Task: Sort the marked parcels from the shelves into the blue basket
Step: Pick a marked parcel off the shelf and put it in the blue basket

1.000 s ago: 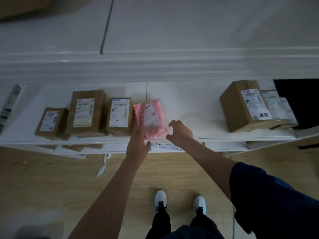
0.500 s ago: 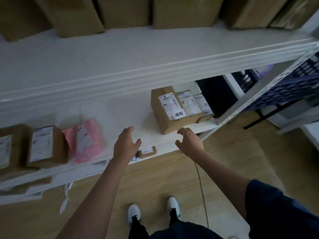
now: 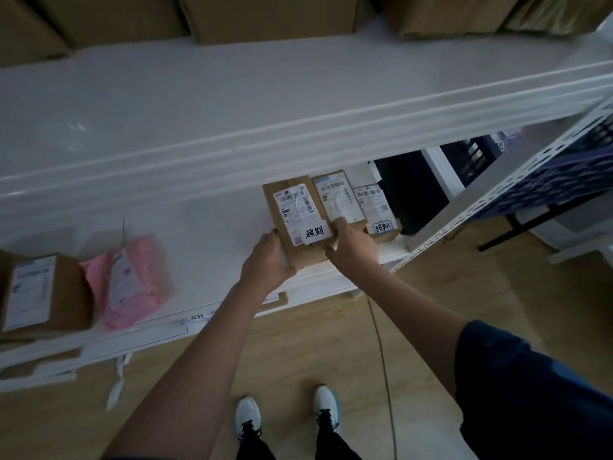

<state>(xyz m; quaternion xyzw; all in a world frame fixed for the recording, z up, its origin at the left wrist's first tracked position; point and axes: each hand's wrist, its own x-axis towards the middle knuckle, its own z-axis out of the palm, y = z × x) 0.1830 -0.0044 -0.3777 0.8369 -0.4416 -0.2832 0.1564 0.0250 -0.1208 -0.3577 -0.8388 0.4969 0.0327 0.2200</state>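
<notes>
A brown cardboard parcel (image 3: 298, 220) with a shipping label and a white handwritten sticker stands on the white middle shelf (image 3: 205, 234). My left hand (image 3: 268, 260) grips its left side and my right hand (image 3: 351, 245) grips its right side. Two smaller parcels stand right of it: one with a plain label (image 3: 338, 197), and one with a handwritten sticker (image 3: 378, 210). The blue basket (image 3: 564, 174) sits beyond the shelf's perforated white post (image 3: 491, 194) at the right, partly hidden.
A pink soft parcel (image 3: 132, 280) and a brown box (image 3: 43, 293) stand at the shelf's left. Large cardboard boxes (image 3: 265, 14) fill the upper shelf. More parcels lie on a lower shelf. A thin cable (image 3: 381, 360) runs across the wooden floor by my white shoes.
My view swung right, away from the pink parcel. Both hands moved forward from open in the air and closed on the sides of the marked brown parcel.
</notes>
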